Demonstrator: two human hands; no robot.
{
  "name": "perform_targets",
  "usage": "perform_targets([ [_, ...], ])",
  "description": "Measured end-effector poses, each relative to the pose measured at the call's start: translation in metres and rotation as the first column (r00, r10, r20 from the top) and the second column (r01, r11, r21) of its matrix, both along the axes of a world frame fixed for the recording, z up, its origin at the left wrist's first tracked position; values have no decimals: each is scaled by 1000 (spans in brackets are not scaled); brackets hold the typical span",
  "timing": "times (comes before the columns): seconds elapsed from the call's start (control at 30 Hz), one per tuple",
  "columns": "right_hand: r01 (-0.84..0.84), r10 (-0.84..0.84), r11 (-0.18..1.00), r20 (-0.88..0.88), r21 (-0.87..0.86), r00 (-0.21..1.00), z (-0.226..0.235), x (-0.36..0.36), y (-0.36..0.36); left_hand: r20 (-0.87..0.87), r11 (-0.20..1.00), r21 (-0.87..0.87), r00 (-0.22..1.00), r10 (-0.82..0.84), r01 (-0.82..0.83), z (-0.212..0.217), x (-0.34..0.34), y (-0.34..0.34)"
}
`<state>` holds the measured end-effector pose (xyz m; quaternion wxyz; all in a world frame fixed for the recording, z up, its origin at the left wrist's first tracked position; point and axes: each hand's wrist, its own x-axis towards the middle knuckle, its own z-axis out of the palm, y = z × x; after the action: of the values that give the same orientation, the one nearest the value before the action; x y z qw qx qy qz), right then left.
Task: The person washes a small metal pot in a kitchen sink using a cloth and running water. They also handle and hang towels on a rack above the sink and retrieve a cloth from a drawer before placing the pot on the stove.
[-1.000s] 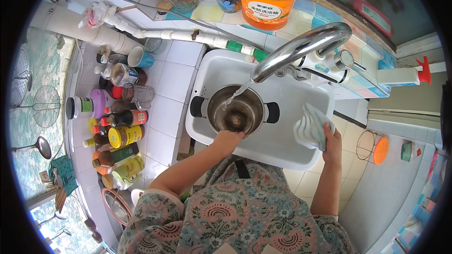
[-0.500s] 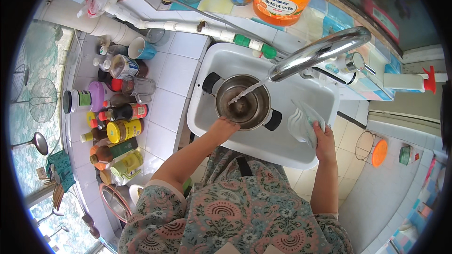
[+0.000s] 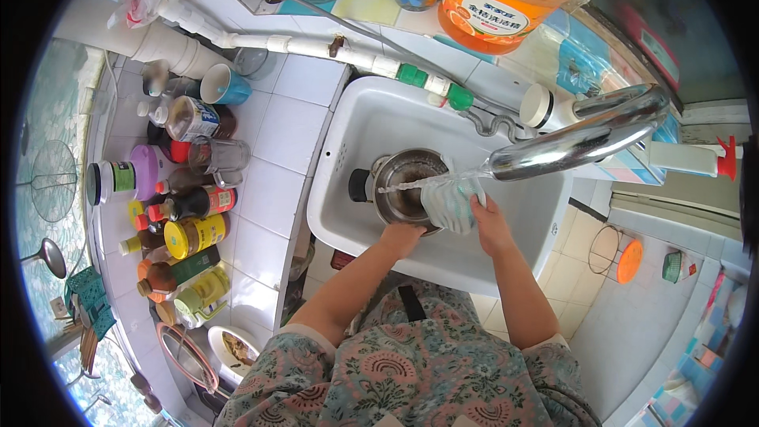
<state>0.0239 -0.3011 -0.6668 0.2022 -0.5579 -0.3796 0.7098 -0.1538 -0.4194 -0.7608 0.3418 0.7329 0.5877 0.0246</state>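
Now, at left, bottles are standing on the desk. In the sink, the pot is sitting; the left hand is gripping its near rim with fingers closed. Water is falling there. The cloth, pinched by the right hand's fingers, is covering the pot's right side. The tap is running.

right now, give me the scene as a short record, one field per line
left hand: at the pot's near rim, exact grip hard to make out
right hand: holding the cloth
pot: metal, in the sink, one black handle showing on its left
cloth: pale with green stripes, at the pot's right side
tap: running, its water streaming toward the pot
left counter: bottles, jars, blue cup
beyond the sink: orange jug
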Motion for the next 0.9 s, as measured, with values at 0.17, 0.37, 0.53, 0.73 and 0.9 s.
perform_targets([
  [0.17, -818, 632, 564, 578, 112, 515, -62, -43, 8, 208, 879, 231, 904, 374, -417, 43, -69, 6],
  [0.37, -969, 762, 170, 600, 177, 243, -151, -111, -40, 62, 622, 17, 622, 781, -783, 2, -104, 16],
  [0.53, -881, 301, -358, 931, 309, 204, -216, -101, -15, 81, 645, -257, 649, 756, -720, -18, -124, 25],
  [0.73, -960, -72, -162, 973, -227, -218, -195, -80, 18, 120, 406, -389, 392, 912, -827, -27, -114, 9],
  [0.9, -869, 838, -38, 458, -493, -297, -160, -98, -26, 62, 405, -275, 404, 913, -872, -28, -99, 10],
])
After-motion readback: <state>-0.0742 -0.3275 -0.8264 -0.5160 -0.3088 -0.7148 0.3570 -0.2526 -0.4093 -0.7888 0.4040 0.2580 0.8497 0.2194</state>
